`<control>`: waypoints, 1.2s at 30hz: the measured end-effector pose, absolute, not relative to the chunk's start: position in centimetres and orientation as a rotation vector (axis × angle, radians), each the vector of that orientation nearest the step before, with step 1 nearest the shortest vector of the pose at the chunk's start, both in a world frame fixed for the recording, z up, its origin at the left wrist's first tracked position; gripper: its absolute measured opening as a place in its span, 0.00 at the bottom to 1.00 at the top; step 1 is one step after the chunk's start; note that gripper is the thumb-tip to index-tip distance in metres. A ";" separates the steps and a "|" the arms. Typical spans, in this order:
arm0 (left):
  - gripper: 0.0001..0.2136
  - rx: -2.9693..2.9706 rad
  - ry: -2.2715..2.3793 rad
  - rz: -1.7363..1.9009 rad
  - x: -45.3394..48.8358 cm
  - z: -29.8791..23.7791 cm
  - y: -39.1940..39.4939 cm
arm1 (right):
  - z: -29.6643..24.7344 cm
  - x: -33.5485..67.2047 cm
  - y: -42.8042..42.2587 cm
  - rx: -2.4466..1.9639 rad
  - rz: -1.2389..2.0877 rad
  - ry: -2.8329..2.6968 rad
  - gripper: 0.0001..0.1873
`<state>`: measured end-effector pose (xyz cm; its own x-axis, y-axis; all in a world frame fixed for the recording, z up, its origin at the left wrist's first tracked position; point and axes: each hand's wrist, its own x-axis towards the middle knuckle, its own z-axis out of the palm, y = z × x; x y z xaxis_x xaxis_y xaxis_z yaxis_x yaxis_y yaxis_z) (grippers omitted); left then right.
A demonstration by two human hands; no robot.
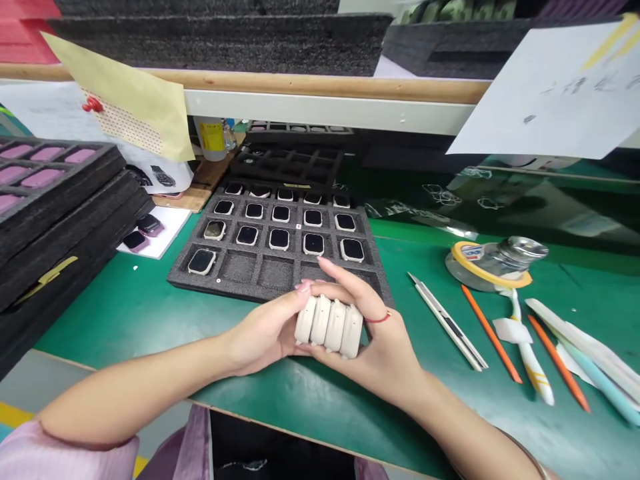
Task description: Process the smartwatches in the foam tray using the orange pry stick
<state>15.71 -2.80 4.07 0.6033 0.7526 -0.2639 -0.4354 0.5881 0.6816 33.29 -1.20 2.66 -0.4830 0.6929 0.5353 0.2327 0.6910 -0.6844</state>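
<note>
pale watch cases (330,327) gripped in both hands (273,330) (387,343), partly hiding foam tray (233,287), apparently a knife (445,318) at right

Single head-worn view, facing forward and down over green table (240,393) from wearer's side; left hand (270,327) and right hand (387,347) close, below centre; shelf (310,85) farther off, across top

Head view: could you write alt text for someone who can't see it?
A person's left hand and right hand hold four pale, watch-shaped pieces in a row above a green table. Behind them sits a dark foam tray of dark-screened watches; a knife and a toothbrush lie to the right.
</note>
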 end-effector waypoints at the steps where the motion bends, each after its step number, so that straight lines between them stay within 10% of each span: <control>1: 0.24 0.621 0.606 0.768 15.7 4.1 -2.9 | 2.6 33.3 -1.2 -0.705 0.694 -2.026 0.46; 14: 0.33 0.800 0.789 0.792 15.9 4.1 -2.9 | 2.2 33.2 -0.8 -0.671 0.839 -1.945 0.55; 25: 0.15 1.021 0.769 0.747 15.8 4.8 -3.0 | 2.1 33.3 -0.6 -0.626 0.922 -1.946 0.50; 36: 0.17 1.092 0.774 0.746 15.8 4.6 -2.8 | 1.9 33.5 -0.5 -0.640 0.962 -1.933 0.52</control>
